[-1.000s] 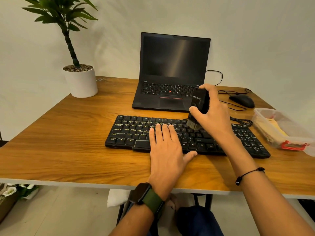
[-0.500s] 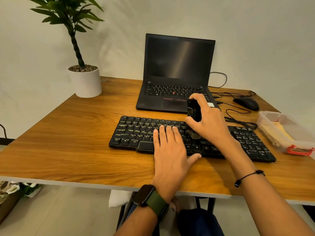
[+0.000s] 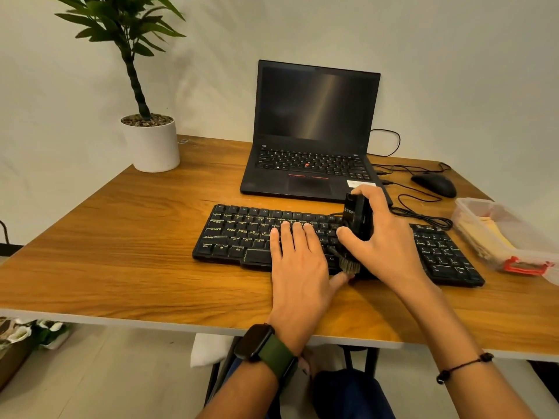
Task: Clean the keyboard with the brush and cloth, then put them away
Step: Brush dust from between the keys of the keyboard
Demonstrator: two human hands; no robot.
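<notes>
1. My left hand (image 3: 298, 267) lies flat on the near middle of the keyboard (image 3: 242, 234), fingers straight and relaxed, holding nothing.
2. My right hand (image 3: 384, 237) grips the black brush (image 3: 357, 220) upright, thumb on its left side, bristles down on the keys at the near edge.
3. The cloth (image 3: 491, 234) lies in the clear box (image 3: 514, 261) on the right of the table (image 3: 121, 237).
4. A laptop (image 3: 311, 131) stands on the far side.

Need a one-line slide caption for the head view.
Right hand sweeps a black brush over the external keyboard while the left hand rests flat on its keys.
</notes>
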